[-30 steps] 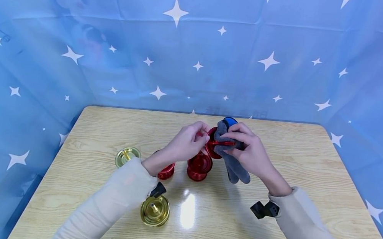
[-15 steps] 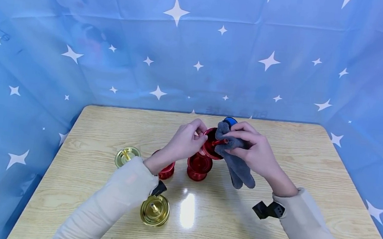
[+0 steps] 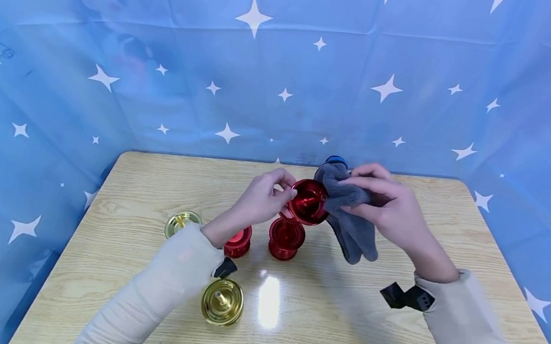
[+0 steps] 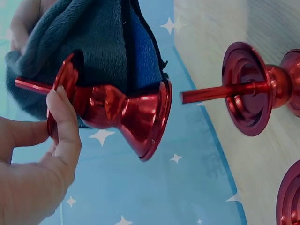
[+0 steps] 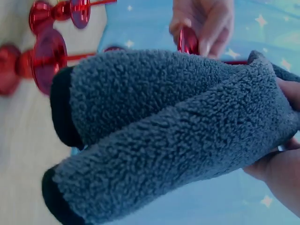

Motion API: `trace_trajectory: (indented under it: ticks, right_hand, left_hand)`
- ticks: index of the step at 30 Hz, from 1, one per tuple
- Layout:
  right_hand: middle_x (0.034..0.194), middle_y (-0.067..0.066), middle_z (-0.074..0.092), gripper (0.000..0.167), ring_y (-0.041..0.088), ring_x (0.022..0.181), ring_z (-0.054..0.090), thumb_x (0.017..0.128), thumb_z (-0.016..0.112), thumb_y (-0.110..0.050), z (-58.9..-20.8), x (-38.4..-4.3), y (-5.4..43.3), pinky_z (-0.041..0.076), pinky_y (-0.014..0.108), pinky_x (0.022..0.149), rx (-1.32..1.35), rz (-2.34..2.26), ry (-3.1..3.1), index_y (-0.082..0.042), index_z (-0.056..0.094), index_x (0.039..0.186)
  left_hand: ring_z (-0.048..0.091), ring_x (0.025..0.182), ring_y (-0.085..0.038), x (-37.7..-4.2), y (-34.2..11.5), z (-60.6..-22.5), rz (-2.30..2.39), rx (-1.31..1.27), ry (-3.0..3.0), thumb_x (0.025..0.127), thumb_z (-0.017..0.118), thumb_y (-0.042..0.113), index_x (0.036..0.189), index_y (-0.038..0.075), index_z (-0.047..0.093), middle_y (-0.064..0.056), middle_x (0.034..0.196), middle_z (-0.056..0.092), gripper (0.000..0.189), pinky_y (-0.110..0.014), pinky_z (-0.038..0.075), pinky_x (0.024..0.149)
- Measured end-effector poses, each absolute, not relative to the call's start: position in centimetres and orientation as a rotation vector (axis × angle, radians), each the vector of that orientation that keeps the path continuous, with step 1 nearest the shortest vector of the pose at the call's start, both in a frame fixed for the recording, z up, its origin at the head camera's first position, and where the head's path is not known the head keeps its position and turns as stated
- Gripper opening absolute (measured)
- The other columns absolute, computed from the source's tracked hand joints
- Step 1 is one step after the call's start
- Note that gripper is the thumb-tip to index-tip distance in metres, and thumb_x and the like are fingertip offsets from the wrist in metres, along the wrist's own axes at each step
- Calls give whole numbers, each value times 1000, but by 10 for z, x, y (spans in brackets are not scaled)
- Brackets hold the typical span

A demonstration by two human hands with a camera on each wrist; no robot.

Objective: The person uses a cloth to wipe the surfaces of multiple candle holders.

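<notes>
My left hand (image 3: pixel 264 197) pinches the dished rim of a shiny red metal candle holder (image 4: pixel 105 108). It is raised above the table and tilted, its thin red stem pointing towards the cloth side in the left wrist view. A folded grey plush cloth (image 3: pixel 349 232) with a blue underside is gripped between the thumb and fingers of my right hand (image 3: pixel 394 208). The cloth lies right beside the holder's dish in the head view. Below the raised holder, a second red candle holder (image 3: pixel 286 239) stands upright on the table. Another red candle holder (image 3: pixel 237 243) is partly covered by my left forearm.
A gold candle holder (image 3: pixel 222 301) stands nearer the front of the wooden table (image 3: pixel 449 227). Further left, a second gold candle holder (image 3: pixel 182 223) is partly behind my left sleeve. A blue star-patterned curtain (image 3: pixel 285 68) rises along the table's back and sides.
My right hand and the cloth have moved right, away from the holder's stem. The raised candle holder has turned so its dish faces the head camera more, now fully showing the stem.
</notes>
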State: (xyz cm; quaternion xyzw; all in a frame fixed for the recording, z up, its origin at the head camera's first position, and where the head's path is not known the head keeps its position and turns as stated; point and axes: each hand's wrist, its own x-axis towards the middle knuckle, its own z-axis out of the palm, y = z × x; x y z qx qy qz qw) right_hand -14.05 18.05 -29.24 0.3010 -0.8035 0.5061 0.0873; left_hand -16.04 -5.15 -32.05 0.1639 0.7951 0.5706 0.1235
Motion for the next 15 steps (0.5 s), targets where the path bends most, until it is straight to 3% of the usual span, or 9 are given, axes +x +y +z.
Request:
trace_trajectory:
  ticks: [6, 15]
  right_hand:
    - [102, 4, 54, 31, 10, 92, 50, 67, 69, 19, -290, -149, 185, 48, 15, 66, 961, 1402, -2404, 6, 68, 96]
    - [103, 6, 53, 38, 19, 95, 47, 66, 67, 21, -300, -153, 175, 42, 23, 67, 1144, 1195, -2516, -1, 70, 96]
  left_hand:
    - [62, 64, -29, -164, -55, -313, 1653, 530, 2242, 94, 49, 4, 108, -3, 56, -13, 96, 56, 18, -34, 54, 62]
    - [60, 59, -19, -163, -49, -309, 1554, 602, 2216, 95, 47, 5, 112, -5, 56, -15, 107, 57, 22, -35, 54, 64]
